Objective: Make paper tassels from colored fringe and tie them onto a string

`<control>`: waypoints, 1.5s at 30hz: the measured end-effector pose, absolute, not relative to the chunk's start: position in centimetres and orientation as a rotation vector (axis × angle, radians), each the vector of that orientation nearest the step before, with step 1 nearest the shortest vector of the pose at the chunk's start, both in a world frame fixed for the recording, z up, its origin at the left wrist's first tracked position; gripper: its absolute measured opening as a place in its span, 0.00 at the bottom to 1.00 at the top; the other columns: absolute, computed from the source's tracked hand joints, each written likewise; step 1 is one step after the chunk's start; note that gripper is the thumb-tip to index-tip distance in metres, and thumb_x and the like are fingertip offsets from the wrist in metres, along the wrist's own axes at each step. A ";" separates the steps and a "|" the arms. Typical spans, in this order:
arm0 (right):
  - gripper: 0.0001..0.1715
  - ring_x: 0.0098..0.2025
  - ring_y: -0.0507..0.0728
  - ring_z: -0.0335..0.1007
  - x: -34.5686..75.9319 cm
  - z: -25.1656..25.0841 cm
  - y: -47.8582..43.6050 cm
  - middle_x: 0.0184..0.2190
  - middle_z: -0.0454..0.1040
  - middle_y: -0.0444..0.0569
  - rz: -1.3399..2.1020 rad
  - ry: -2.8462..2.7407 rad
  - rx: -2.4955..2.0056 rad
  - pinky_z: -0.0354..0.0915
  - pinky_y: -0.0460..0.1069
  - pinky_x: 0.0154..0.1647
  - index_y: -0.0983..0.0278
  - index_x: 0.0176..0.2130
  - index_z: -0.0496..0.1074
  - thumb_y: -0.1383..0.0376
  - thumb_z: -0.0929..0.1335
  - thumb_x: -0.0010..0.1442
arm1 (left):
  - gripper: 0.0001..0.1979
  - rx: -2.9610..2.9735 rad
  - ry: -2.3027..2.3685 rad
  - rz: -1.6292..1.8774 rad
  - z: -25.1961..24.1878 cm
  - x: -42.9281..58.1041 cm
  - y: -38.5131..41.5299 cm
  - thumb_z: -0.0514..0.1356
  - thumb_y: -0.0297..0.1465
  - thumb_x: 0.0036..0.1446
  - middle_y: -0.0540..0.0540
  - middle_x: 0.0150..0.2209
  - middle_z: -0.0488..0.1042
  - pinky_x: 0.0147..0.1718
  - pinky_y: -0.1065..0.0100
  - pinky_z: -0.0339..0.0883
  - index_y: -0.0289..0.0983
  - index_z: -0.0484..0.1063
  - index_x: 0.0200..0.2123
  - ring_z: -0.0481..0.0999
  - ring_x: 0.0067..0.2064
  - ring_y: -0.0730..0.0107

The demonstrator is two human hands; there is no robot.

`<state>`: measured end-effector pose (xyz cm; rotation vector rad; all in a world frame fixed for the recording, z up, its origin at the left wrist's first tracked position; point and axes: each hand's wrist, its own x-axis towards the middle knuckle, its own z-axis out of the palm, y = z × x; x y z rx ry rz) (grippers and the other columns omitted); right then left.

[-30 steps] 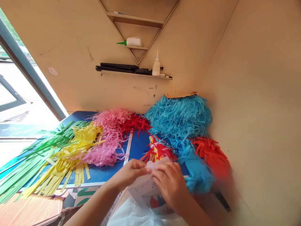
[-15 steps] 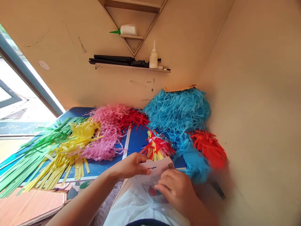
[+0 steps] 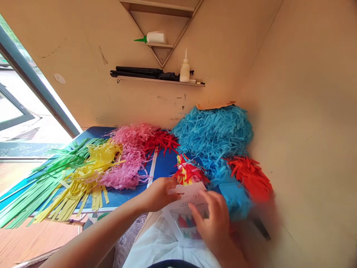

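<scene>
My left hand [image 3: 159, 193] pinches the top left corner of a white cardboard packet [image 3: 187, 208] with a clear window showing coloured pieces inside. My right hand [image 3: 216, 221] lies over the packet's right side, fingers spread on its front and gripping its edge. The packet sits above my lap, at the near edge of the blue table [image 3: 164, 167]. Just beyond it lies a small bundle of red and yellow paper strips [image 3: 188, 172].
Heaps of cut paper fringe cover the table: green [image 3: 41, 182], yellow [image 3: 83, 182], pink [image 3: 128, 160], red [image 3: 160, 141], a big blue pile [image 3: 214, 130] and orange-red [image 3: 251, 176]. Wall shelves hold a glue bottle [image 3: 184, 70] and a green-tipped bottle [image 3: 153, 37]. A wall stands close on the right.
The packet has tilted flatter and lower toward my lap. My right hand slid down over its front, the window now showing beside it. My left hand stays on the top corner.
</scene>
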<state>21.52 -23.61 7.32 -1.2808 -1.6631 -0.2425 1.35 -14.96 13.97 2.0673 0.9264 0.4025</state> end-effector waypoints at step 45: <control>0.40 0.56 0.65 0.70 25.8 4.4 -27.7 0.58 0.70 0.56 0.324 -2.248 -1.080 0.72 0.56 0.51 0.54 0.65 0.61 0.38 0.61 0.63 | 0.19 1.796 0.524 0.077 18.2 -4.8 -18.2 0.62 0.49 0.54 0.38 0.41 0.82 0.52 0.61 0.63 0.40 0.83 0.28 0.75 0.50 0.49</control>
